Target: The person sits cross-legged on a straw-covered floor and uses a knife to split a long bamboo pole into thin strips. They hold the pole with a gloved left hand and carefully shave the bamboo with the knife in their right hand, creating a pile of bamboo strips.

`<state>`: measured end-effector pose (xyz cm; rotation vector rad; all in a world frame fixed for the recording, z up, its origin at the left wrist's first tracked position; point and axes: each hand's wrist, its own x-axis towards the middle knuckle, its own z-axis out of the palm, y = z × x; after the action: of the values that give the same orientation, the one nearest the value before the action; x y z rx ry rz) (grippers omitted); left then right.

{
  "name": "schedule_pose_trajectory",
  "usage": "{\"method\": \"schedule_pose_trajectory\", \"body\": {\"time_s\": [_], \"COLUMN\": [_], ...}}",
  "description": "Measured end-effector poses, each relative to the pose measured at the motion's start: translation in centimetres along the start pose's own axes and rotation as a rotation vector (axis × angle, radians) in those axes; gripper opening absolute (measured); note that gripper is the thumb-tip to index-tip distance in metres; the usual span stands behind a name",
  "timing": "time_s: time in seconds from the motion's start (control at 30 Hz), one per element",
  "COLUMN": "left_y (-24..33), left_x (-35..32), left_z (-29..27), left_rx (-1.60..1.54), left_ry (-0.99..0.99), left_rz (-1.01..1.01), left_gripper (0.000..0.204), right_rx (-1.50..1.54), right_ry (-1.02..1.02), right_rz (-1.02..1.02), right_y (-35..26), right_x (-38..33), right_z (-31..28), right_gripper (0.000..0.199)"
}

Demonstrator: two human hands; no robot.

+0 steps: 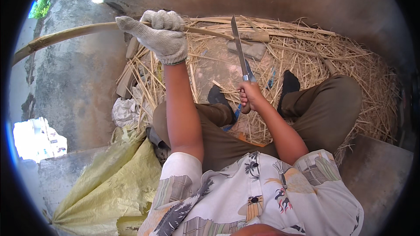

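Observation:
A pale knitted glove covers my left hand [164,39], raised at the upper left with its fingers wrapped round a long split bamboo strip [65,36]. The thumb lies stretched along the strip, which curves away past the left wall and runs rightward behind the knife. My bare right hand [250,95] is closed on the wooden handle of a long straight-bladed knife [238,46]. Its blade points up and away from me, its middle crossing in view near the strip's right end. Whether blade and strip touch, I cannot tell.
Bamboo shavings [350,65] cover the floor around my feet. Ahead lie a brick [247,51] and a short bamboo piece [253,36]. A yellow woven sack [113,183] spreads at the lower left, near crumpled white material [125,111]. Concrete walls stand close on the left and ahead.

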<state>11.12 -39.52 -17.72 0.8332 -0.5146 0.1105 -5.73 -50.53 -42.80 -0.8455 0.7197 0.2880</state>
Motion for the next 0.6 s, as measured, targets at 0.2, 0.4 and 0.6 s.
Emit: {"method": "schedule_pose_trajectory", "body": {"time_s": [0.2, 0.4, 0.6], "left_y": [0.6, 0.9, 1.2], "left_x": [0.3, 0.4, 0.6], "left_z": [0.3, -0.2, -0.1], "left_rx": [0.047, 0.032, -0.071], "left_ry": [0.006, -0.179, -0.383], "left_rz": [0.030, -0.101, -0.258], "left_gripper": [0.079, 0.081, 0.084], "right_rx": [-0.069, -0.199, -0.430], "right_ry": [-0.047, 0.140, 0.223], "right_rz": [-0.128, -0.612, -0.263], "right_y": [-1.4, -0.6, 2.7], "right_x": [-0.6, 0.5, 3.1], "right_z": [0.4, 0.7, -1.6], "right_gripper": [0.025, 0.031, 0.018]}}
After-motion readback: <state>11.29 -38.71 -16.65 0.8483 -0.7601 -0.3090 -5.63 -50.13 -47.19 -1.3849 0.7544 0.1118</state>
